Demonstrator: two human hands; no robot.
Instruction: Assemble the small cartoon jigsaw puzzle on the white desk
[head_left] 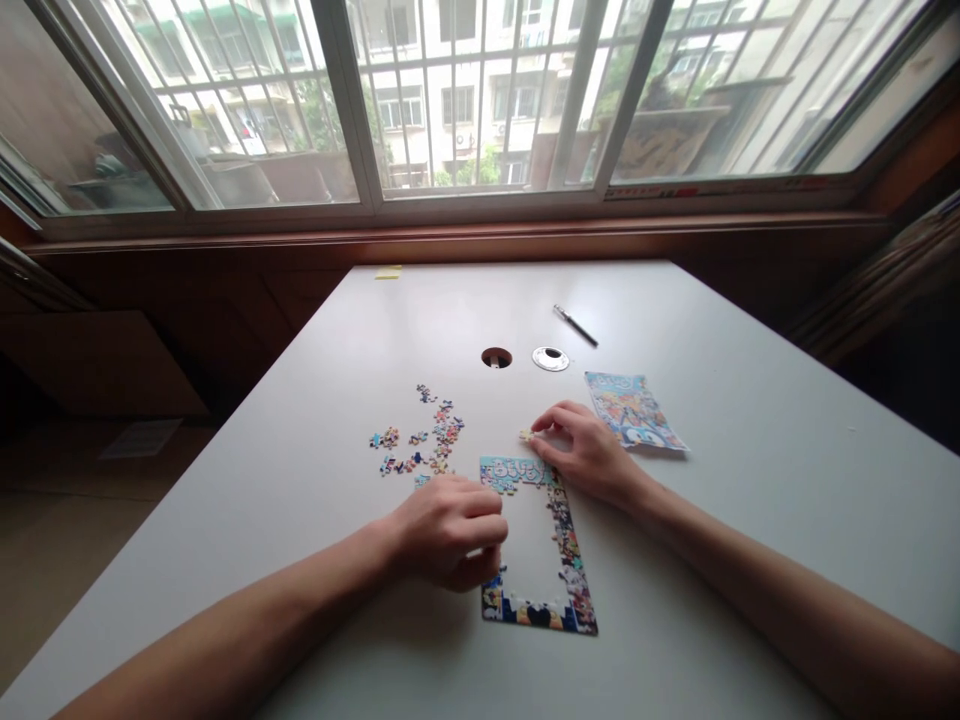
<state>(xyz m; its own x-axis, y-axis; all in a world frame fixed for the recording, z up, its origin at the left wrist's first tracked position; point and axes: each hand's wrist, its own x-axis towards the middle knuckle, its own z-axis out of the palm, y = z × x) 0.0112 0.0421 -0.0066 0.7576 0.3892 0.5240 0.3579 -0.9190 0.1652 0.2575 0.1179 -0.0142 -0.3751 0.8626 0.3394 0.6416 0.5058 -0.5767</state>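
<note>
A partly built jigsaw frame lies on the white table, its border assembled and its middle bare. My left hand rests curled at the frame's left edge, fingers pressed together over that side. My right hand pinches a small pale puzzle piece just above the frame's top edge. Several loose pieces are scattered to the left of the frame.
A printed picture sheet lies right of my right hand. Further back are a round cable hole, its loose cap, a pen and a yellow note. Barred windows stand behind the table.
</note>
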